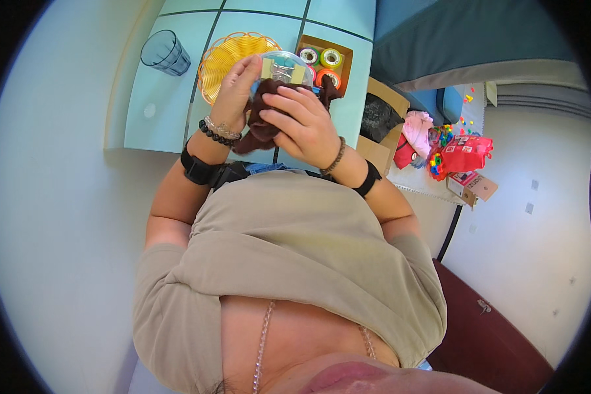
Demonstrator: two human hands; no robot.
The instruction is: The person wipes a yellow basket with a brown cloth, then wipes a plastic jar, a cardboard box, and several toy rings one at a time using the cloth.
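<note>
My left hand (234,93) grips the side of a clear plastic container (288,56). Pale yellow binder clips (299,75) with silver wire handles show through it. A dark brown cloth (263,128) is bunched over the near side of the container and hangs below it. Fingers spread, my right hand (308,125) lies on the cloth and presses it against the container. The container's lower part is hidden by the cloth and my hands. Both are held above the near part of the pale blue tiled table (256,19).
A yellow woven basket (216,61) and a clear drinking glass (166,54) stand on the table. Right of my hands, a cardboard box (344,54) holds several colourful wheels (331,58). Another open carton (399,96) contains a black plastic bag (378,117). Further right are toy blocks (436,162) and a red bag (465,153).
</note>
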